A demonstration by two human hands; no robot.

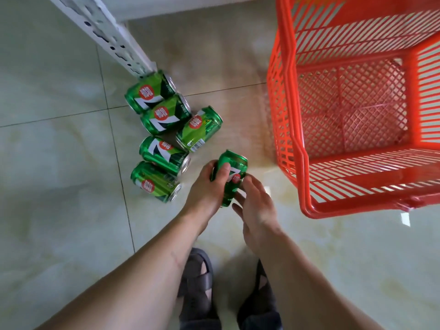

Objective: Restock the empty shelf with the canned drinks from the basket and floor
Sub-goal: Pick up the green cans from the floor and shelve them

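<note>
My left hand grips a green drink can above the tiled floor, thumb across its front. My right hand is beside the same can, its fingertips touching the can's lower right side with the fingers fairly straight. Several more green cans lie on their sides on the floor to the upper left, clustered at the foot of the white shelf upright. The red plastic basket stands at the right; its mesh bottom shows no cans.
The white shelf's base edge runs along the top of the view. My two feet in dark sandals stand below my hands. Glossy pale floor tiles spread to the left and lower right.
</note>
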